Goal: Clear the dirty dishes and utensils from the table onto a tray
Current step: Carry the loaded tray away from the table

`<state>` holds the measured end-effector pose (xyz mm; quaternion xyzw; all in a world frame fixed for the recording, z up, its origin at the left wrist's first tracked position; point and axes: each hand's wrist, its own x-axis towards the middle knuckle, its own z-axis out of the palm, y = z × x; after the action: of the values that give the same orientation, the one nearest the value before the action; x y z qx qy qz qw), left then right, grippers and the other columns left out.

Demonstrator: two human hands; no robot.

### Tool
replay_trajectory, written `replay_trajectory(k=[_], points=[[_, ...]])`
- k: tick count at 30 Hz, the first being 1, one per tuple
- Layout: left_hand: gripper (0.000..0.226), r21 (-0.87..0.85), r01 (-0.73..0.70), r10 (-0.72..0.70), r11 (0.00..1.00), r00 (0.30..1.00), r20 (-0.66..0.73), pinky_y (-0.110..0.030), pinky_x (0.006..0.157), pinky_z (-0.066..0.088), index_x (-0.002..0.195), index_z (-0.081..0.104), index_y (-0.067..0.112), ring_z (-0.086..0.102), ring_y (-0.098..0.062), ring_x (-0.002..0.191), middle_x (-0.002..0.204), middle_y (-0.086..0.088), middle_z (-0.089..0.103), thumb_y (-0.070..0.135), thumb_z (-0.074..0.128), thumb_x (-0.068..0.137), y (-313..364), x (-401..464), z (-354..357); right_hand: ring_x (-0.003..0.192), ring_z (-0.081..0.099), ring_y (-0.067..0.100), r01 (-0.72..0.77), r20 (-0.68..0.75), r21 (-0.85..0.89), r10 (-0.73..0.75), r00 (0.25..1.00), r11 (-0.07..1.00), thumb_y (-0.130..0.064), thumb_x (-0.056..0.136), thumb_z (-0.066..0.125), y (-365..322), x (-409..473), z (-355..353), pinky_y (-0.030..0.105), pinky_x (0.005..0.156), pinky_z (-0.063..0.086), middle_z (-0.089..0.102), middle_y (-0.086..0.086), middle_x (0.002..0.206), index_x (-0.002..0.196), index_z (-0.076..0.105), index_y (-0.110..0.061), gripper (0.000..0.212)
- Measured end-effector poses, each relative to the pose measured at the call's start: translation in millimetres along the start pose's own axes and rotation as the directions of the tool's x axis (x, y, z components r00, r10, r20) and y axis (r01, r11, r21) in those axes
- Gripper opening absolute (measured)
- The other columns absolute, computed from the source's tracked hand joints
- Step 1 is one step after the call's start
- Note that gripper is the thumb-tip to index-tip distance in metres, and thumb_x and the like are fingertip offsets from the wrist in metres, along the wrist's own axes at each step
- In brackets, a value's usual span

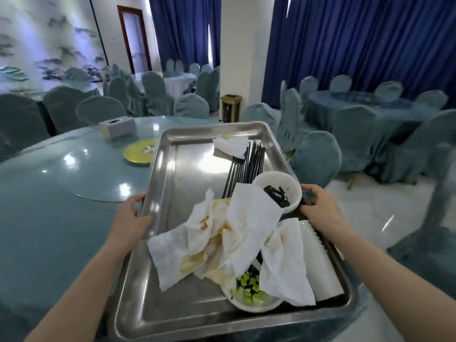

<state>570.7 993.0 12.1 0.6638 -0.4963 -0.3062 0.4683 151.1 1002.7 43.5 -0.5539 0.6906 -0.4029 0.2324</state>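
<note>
Your left hand [134, 213] grips the left rim of the tray [158, 183]. Your right hand [318, 206] grips its right rim, both arms outstretched.

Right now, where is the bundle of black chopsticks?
In the head view, the black chopsticks lie in the tray, toward its far right side, between a crumpled napkin and the white bowl.

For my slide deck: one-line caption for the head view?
Both hands, left hand and right hand, grip a loaded steel tray by its sides.
</note>
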Motion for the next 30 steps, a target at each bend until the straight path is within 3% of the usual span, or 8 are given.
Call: replay_trajectory(k=[5,8,11,13,17,21,26,30], points=[[0.064,0.001,-0.119,0.117,0.993,0.978,0.171,-0.018,0.048,0.049,0.125,0.057,0.022,0.059,-0.004,0.051,0.074,-0.003,0.067,-0.009,0.061,0.069,28.3,-7.9,59.9,0.079,0.068,0.021,-0.158,-0.130,0.010,0.158,0.979,0.987,-0.005,0.075,0.067,40.8,-45.1,-65.2,0.040,0.077,0.055,0.070,-0.001,0.082,0.114,0.058,-0.039,0.053],[0.064,-0.016,-0.123,0.121,0.992,0.936,0.331,-0.037,0.063,0.053,0.129,0.054,0.027,0.056,-0.020,0.066,0.081,-0.010,0.061,0.005,0.070,0.071,47.9,-11.0,93.1,0.073,0.069,0.019,-0.228,-0.229,0.033,0.229,0.946,0.973,-0.003,0.075,0.066,57.7,-79.9,-96.0,0.039,0.072,0.057,0.070,0.002,0.080,0.116,0.058,-0.036,0.053],[0.060,-0.012,-0.204,0.191,0.979,0.892,0.410,-0.028,0.054,0.045,0.128,0.054,0.032,0.051,-0.020,0.055,0.080,-0.006,0.060,0.004,0.067,0.077,68.3,-17.7,134.6,0.079,0.064,0.011,-0.279,-0.356,0.031,0.272,0.894,0.960,-0.002,0.072,0.067,70.0,-117.1,-129.0,0.031,0.069,0.053,0.069,-0.002,0.088,0.114,0.060,-0.034,0.053],[0.062,-0.039,-0.255,0.244,0.966,0.854,0.460,-0.017,0.048,0.046,0.129,0.054,0.027,0.052,-0.014,0.056,0.090,-0.005,0.063,-0.004,0.063,0.077,86.6,-28.9,162.6,0.089,0.063,0.013,-0.313,-0.427,0.059,0.307,0.850,0.948,-0.002,0.072,0.067,80.4,-144.4,-148.2,0.037,0.078,0.054,0.068,-0.001,0.101,0.115,0.060,-0.032,0.054],[0.060,-0.127,-0.278,0.298,0.952,0.751,0.590,-0.016,0.044,0.046,0.131,0.054,0.022,0.056,-0.012,0.061,0.085,0.002,0.065,-0.008,0.063,0.079,113.3,-58.7,216.4,0.094,0.063,0.015,-0.396,-0.552,0.085,0.374,0.745,0.914,-0.006,0.073,0.065,92.9,-203.8,-183.7,0.040,0.081,0.055,0.065,-0.002,0.110,0.112,0.057,-0.040,0.053],[0.059,-0.203,-0.342,0.378,0.918,0.594,0.711,-0.013,0.046,0.044,0.130,0.054,0.024,0.061,-0.002,0.070,0.108,0.000,0.064,-0.002,0.068,0.079,143.1,-100.9,273.9,0.098,0.063,0.016,-0.467,-0.664,0.139,0.432,0.610,0.873,-0.005,0.074,0.066,103.9,-269.4,-216.1,0.041,0.085,0.055,0.065,-0.005,0.112,0.118,0.057,-0.037,0.055],[0.060,-0.276,-0.370,0.425,0.887,0.421,0.802,-0.018,0.045,0.048,0.128,0.055,0.025,0.066,-0.008,0.060,0.085,0.003,0.068,-0.008,0.062,0.079,173.5,-159.9,335.3,0.101,0.061,0.015,-0.518,-0.760,0.223,0.480,0.438,0.826,0.001,0.071,0.063,115.0,-341.2,-250.5,0.036,0.086,0.052,0.063,-0.004,0.116,0.118,0.059,-0.031,0.057],[0.062,-0.299,-0.393,0.426,0.870,0.292,0.856,-0.018,0.044,0.045,0.126,0.053,0.035,0.065,-0.011,0.057,0.076,0.000,0.069,-0.006,0.061,0.080,197.5,-214.4,380.5,0.088,0.062,0.009,-0.544,-0.809,0.272,0.494,0.317,0.794,0.001,0.072,0.063,124.5,-390.0,-279.1,0.031,0.072,0.053,0.064,-0.002,0.113,0.116,0.059,-0.033,0.056]])
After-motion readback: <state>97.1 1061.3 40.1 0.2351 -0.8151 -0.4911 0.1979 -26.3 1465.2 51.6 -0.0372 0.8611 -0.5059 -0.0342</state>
